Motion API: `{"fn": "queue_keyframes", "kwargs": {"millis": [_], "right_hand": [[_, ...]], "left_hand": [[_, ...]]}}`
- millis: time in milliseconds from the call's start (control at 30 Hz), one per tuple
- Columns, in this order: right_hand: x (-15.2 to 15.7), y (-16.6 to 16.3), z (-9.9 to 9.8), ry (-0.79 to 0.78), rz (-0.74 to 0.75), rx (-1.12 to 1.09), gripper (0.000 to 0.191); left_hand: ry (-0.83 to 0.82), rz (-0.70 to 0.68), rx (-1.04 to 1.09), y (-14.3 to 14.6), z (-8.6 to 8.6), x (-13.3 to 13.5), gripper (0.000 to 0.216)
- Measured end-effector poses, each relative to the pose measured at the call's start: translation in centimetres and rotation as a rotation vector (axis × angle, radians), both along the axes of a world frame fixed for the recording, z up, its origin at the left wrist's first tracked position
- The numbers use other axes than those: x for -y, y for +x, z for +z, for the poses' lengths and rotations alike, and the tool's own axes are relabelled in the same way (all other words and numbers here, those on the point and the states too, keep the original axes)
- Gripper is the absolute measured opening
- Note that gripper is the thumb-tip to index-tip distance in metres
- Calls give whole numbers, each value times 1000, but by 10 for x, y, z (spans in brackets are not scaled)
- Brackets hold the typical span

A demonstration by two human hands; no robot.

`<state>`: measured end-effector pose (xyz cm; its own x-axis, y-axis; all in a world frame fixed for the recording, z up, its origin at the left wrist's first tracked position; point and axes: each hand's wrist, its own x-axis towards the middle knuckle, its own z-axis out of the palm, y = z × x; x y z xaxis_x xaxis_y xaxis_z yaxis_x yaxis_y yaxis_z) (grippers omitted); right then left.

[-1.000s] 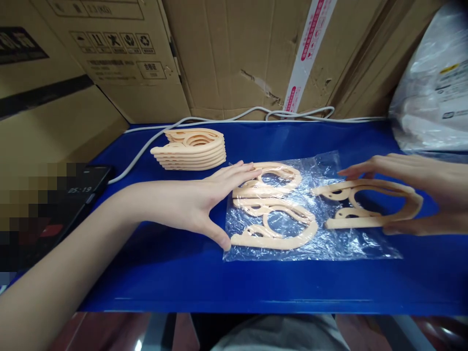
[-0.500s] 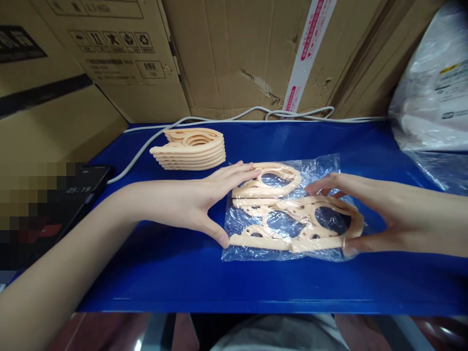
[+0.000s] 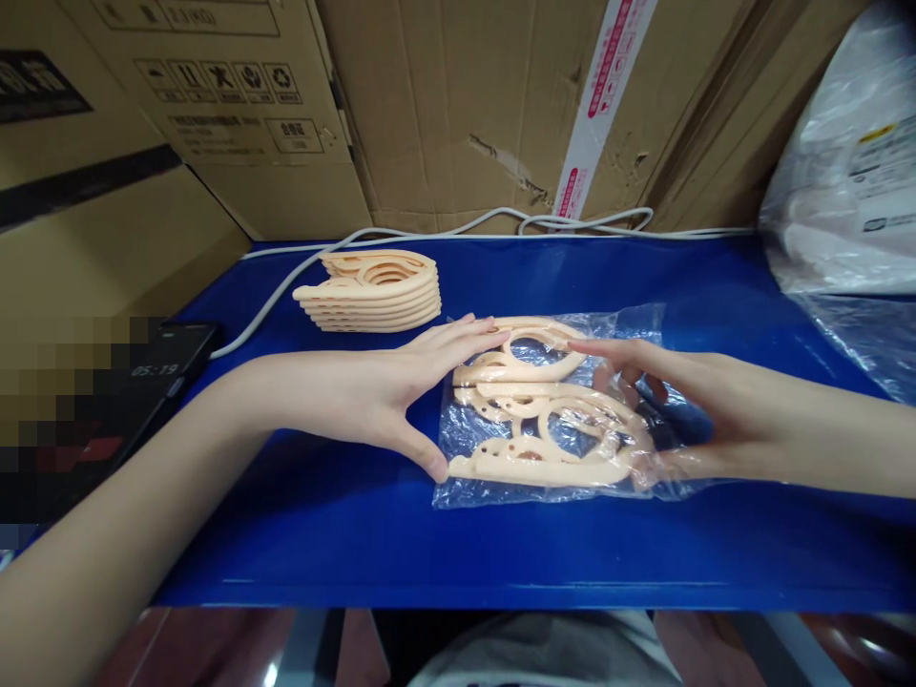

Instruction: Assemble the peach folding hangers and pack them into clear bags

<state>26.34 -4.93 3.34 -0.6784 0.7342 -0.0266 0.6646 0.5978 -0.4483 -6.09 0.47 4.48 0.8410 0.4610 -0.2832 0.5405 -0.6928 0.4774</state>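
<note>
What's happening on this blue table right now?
A person's left hand steadies the closed end of a clear plastic bag holding flat peach plastic hangers. The right hand reaches into the bag's open end, against the hangers. A stack of matching peach hangers sits behind on the blue table.

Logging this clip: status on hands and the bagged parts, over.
Left hand flat, open, bracing clear bag's closed end. Right hand inside the bag mouth, pushing peach plastic pieces in. Stack of pieces behind, apart. Nothing in the way.
</note>
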Motion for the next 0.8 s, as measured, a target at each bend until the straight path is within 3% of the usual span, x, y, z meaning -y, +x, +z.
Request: {"fn": "queue_keyframes", "kwargs": {"millis": [300, 800], "right_hand": [[-7, -3, -3, -34, 6, -124, 75], [-9, -7, -9, -86, -1, -181, 77]], "left_hand": [[-15, 5, 9, 0, 1, 2, 108], [-15, -18, 52, -1, 1, 0, 106]]}}
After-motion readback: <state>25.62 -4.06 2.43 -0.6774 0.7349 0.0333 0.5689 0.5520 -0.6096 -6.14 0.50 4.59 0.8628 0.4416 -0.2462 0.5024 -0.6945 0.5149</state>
